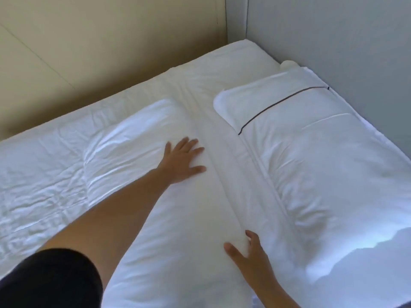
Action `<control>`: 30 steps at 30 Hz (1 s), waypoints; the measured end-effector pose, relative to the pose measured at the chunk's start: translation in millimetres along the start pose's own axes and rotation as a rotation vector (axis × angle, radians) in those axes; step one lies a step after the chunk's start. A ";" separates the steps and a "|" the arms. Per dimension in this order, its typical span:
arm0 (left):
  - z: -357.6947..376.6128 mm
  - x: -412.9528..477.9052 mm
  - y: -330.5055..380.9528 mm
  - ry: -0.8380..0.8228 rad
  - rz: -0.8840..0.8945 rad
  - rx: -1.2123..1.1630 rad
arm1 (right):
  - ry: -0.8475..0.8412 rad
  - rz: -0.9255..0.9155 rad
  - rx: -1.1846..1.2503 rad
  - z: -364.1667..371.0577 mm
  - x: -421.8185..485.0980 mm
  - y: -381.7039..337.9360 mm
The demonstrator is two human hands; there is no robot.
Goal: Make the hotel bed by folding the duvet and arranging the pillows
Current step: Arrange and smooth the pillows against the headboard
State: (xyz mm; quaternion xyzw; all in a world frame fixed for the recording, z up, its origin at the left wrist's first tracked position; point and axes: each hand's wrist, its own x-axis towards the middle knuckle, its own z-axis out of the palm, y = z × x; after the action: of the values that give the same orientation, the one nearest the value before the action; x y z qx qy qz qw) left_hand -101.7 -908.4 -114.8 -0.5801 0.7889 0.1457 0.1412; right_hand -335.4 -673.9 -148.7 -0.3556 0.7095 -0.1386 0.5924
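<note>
Two white pillows lie side by side on a bed with a white sheet (200,72). The near pillow (178,218) runs down the middle of the view. My left hand (183,161) lies flat on its far half, fingers spread. My right hand (251,250) rests against its right edge, thumb on top and fingers tucked into the gap between the pillows. The second pillow (311,165), on the right, carries a thin dark stripe (282,107) across its far end. A wrinkled white duvet (40,174) covers the left part of the bed.
A beige wall (100,41) borders the bed's far side and a grey wall (344,36) its right side; they meet at a corner. My dark sleeve (49,278) fills the lower left.
</note>
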 end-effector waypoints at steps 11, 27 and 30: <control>20.7 129.3 -78.5 0.060 0.352 0.289 | 0.168 0.104 0.034 26.1 21.6 -12.0; -65.6 121.6 -25.1 0.233 0.385 0.364 | 0.436 0.003 0.094 -7.7 -13.4 -28.5; -100.2 135.3 7.9 0.320 0.455 0.317 | 0.510 -0.081 0.149 -45.5 -20.4 -36.5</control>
State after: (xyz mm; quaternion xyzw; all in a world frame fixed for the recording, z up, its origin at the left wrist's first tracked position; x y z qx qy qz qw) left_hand -153.5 -1063.9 -75.3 -0.3751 0.9234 -0.0443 0.0675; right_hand -364.8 -696.4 -99.3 -0.2929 0.8088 -0.2990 0.4131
